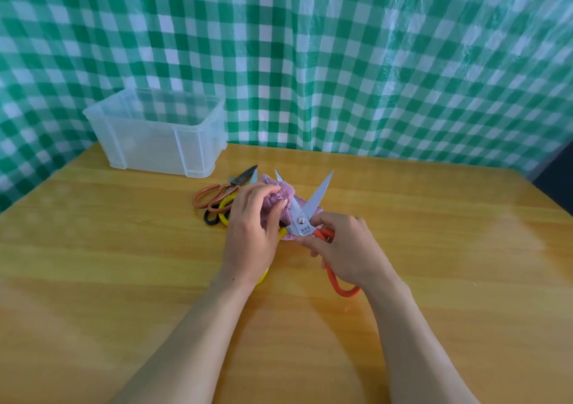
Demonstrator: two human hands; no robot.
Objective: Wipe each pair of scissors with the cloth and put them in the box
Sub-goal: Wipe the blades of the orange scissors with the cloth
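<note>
As left hand's (251, 222) cloth (277, 200) wipes right hand's (350, 245) scissors (302, 222) | other scissors (224, 193) near box (145, 143)

Only one marking legible: a small stamped mark (305, 229) on the steel of the orange-handled scissors (313, 200), just below the pivot rivet (300, 220); two short lines, set at a slant along the blade; upper line in three Chinese characters, too small to make out; lower line in Latin capitals and digits, seemingly "FXP01", last digits uncertain.
</note>
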